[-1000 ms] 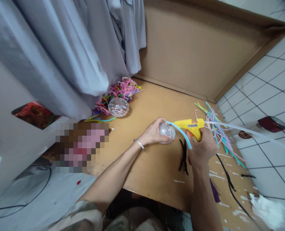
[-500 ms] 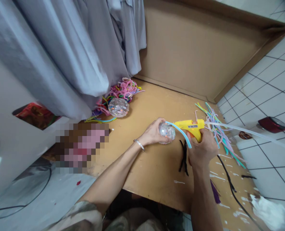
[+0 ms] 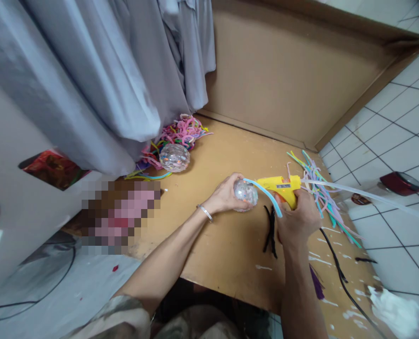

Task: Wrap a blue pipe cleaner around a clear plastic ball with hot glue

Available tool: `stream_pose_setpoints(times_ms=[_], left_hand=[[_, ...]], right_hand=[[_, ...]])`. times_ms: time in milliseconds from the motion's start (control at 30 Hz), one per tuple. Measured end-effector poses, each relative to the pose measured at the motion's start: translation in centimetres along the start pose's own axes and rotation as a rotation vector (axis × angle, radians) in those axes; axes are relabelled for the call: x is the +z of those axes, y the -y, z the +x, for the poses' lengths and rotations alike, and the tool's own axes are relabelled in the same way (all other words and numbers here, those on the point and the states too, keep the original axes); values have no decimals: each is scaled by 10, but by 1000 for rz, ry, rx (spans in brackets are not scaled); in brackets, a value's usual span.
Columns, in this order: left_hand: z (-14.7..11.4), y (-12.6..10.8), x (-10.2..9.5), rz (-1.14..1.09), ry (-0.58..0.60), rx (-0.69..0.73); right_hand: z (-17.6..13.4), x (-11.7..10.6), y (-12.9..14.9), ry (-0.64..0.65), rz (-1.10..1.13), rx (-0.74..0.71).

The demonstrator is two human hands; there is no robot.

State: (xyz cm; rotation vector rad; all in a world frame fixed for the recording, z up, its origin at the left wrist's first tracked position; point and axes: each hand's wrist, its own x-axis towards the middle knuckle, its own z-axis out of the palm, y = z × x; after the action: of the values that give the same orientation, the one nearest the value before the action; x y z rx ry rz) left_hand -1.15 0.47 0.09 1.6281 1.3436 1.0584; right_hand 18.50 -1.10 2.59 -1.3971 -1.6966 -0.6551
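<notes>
My left hand is closed round a clear faceted ball with coloured specks inside. A yellow glue gun is gripped in my right hand, its nozzle pointing left near the top of the ball. Whether the nozzle touches the ball is too small to tell. From the ball's top a light blue pipe cleaner curves down towards my right hand, passing in front of the gun. A long clear glue stick sticks out of the gun's back.
A second faceted ball sits beside a heap of coloured pipe cleaners. More pastel pipe cleaners lie right, above a black cord. Black pipe cleaners rest near my right wrist. Grey cloth hangs left; a cardboard wall stands behind.
</notes>
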Motion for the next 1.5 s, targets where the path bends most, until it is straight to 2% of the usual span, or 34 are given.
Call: stream_pose_setpoints(times_ms=[667, 1500], left_hand=[[0, 1, 1, 25, 7, 21], [-1, 0, 0, 29, 3, 20]], right_hand=[[0, -1, -1, 10, 20, 20], [0, -3, 0, -27, -26, -42]])
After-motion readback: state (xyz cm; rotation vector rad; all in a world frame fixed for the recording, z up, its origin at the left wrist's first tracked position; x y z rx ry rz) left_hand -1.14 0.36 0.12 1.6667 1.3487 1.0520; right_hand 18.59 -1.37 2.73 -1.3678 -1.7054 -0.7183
